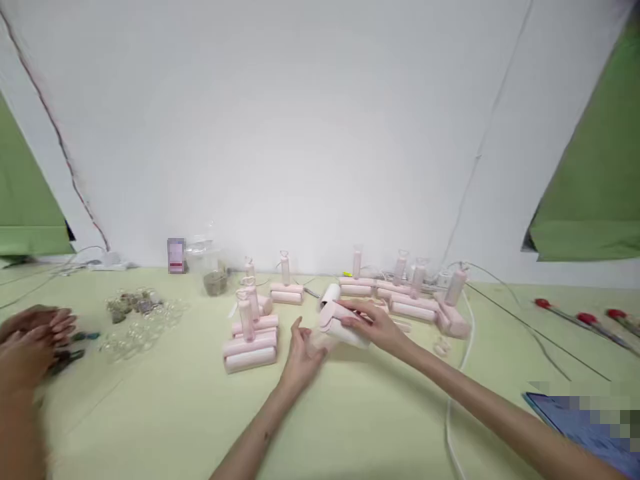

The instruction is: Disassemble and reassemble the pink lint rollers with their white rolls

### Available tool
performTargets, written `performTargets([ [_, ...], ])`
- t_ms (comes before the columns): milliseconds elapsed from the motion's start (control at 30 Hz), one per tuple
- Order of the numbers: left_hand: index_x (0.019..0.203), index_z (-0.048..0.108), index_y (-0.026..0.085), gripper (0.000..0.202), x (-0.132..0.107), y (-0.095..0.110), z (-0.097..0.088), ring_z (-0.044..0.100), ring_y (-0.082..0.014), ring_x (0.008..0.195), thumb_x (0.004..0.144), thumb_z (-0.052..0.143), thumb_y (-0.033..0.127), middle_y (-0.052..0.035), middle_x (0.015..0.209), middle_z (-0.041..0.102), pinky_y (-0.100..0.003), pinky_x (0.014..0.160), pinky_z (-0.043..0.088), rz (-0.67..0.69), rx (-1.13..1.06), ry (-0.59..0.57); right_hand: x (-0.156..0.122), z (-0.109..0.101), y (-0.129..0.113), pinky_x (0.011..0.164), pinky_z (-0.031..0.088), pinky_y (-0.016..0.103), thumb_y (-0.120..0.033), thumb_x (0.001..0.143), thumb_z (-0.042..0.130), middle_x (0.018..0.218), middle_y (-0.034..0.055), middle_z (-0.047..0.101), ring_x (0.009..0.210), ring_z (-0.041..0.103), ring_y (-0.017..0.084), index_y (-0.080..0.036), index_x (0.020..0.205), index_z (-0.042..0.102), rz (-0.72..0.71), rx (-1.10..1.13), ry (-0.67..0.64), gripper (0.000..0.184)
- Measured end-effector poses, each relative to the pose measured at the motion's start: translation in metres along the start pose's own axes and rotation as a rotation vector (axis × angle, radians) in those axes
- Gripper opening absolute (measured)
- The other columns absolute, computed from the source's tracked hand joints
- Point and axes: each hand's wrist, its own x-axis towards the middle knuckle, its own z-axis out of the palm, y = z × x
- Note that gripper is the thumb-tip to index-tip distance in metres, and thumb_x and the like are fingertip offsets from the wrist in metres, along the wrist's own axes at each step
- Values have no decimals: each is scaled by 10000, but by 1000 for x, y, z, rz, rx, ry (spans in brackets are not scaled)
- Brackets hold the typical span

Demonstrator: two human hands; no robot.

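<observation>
My right hand [373, 325] grips a pink-and-white rounded case [345, 331], fingers on top, and holds it tilted over the table. Just left of the case is my left hand [301, 357], its fingers apart and curved up. A pale, see-through pinkish piece [320, 339] shows between its thumb and fingers; blur hides what it is and whether the hand grips it. Left of that hand, similar pink cases [250, 359] lie in a stack, with clear pink tubes [246, 320] standing on them. A white roll-shaped piece [330, 295] is behind the held case.
More pink cases [414, 308] and tubes [455, 288] stand behind on the right. A white cable [467, 353] crosses the table. Another person's hands [33, 340] work at far left near clear rings [140, 333]. Red-tipped tools [586, 320] and a tablet-like screen [575, 420] lie right.
</observation>
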Motion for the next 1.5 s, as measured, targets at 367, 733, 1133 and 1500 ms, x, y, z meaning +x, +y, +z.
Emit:
performTargets([
  [367, 1229, 182, 248, 725, -25, -4, -19, 430, -210, 1139, 684, 660, 216, -100, 1236, 424, -401, 985, 303, 55, -394, -505, -20, 16, -14, 608, 371, 257, -437, 846, 434, 824, 50, 593, 749, 529, 174, -255, 1136, 550, -177, -473, -349, 361],
  [733, 1230, 232, 252, 730, -25, -5, -20, 429, -216, 1140, 659, 687, 261, -98, 1236, 431, -392, 964, 332, 21, -367, -513, -26, 18, -20, 602, 383, 248, -422, 852, 429, 806, 49, 571, 746, 526, 173, -251, 1141, 539, -137, -499, -339, 354],
  [1133, 1222, 261, 261, 750, -26, -1, -23, 446, -230, 1118, 626, 714, 223, -94, 1173, 462, -396, 925, 370, 5, -384, -560, -31, 13, -27, 607, 376, 244, -411, 855, 426, 804, 39, 538, 728, 513, 161, -244, 1101, 555, -89, -397, -419, 325],
  [1500, 1189, 324, 240, 686, -25, 0, -22, 444, -236, 1119, 624, 713, 223, -100, 1220, 451, -411, 945, 351, 48, -431, -576, -28, 15, -29, 642, 400, 249, -410, 863, 402, 851, 33, 512, 743, 516, 153, -261, 1065, 571, -8, -339, -430, 302],
])
